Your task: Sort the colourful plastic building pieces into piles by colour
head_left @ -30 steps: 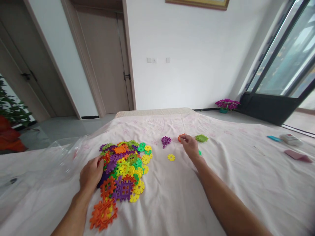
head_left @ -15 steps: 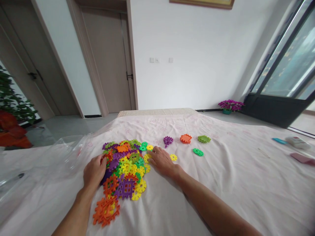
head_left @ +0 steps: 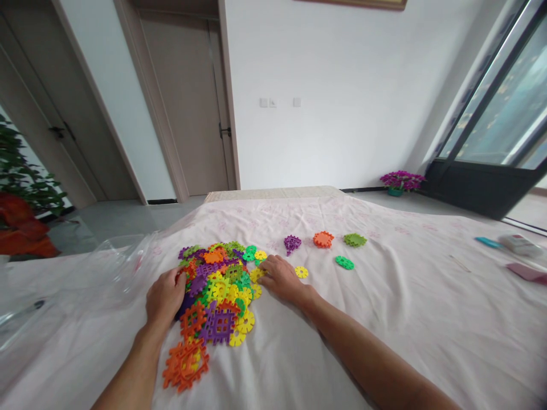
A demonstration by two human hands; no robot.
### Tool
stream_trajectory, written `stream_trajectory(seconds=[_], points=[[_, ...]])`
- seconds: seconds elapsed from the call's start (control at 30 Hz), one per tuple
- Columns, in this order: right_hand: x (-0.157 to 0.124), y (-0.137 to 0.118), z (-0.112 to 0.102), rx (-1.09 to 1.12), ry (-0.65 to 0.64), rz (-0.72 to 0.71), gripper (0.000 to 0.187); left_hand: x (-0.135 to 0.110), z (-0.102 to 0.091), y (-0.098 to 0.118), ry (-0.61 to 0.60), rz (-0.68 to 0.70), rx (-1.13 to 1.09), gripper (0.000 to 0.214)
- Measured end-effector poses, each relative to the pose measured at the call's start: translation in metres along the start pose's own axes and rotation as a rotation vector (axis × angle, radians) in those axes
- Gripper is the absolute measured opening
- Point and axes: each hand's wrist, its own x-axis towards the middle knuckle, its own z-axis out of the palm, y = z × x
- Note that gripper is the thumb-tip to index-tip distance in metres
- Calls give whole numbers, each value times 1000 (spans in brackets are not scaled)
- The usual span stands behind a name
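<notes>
A heap of flat plastic snowflake pieces (head_left: 216, 287) in orange, purple, yellow and green lies on a pale pink sheet (head_left: 384, 319). My left hand (head_left: 166, 296) rests against the heap's left edge, fingers curled onto the pieces. My right hand (head_left: 282, 277) lies at the heap's right edge, its fingers bent over a yellow piece (head_left: 256, 274). Set apart beyond it are a purple piece (head_left: 292, 244), an orange piece (head_left: 323, 239), a light green piece (head_left: 354, 240), a green piece (head_left: 344, 262) and a small yellow piece (head_left: 301, 272).
A crumpled clear plastic bag (head_left: 85, 273) lies at the left. At the far right sit a teal item (head_left: 488, 242), a white box (head_left: 519, 245) and a dark red card (head_left: 527, 272). Doors, a plant (head_left: 21, 188) and a flower pot (head_left: 401, 181) stand beyond the bed.
My right hand left the orange piece among the separate pieces and came back left to the heap's right edge. The left hand stayed at the heap.
</notes>
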Motion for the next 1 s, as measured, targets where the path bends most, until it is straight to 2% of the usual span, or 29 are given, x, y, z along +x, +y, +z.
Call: stream_trajectory(seconds=[0.07, 0.2, 0.37, 0.5, 0.63, 0.83, 1.0], points=[[0, 1, 1, 41, 21, -15, 11, 0, 0, 0, 5, 3, 0, 51], [3, 12, -9, 176, 66, 2, 18, 0, 0, -1, 7, 9, -6, 51], [3, 49, -40, 265, 107, 188, 26, 0, 0, 0, 8, 3, -11, 51], [-3, 84, -57, 310, 14, 263, 21, 0, -1, 0, 5, 0, -9, 50], [-9, 104, -59, 354, -70, 291, 17, 0, -1, 0, -7, -2, -8, 52], [-8, 99, -61, 43, -86, 373, 12, -1, -2, 1, 7, 1, -11, 51], [0, 67, -56, 22, -3, 248, 18, -3, -4, 3, 28, 10, -16, 50]])
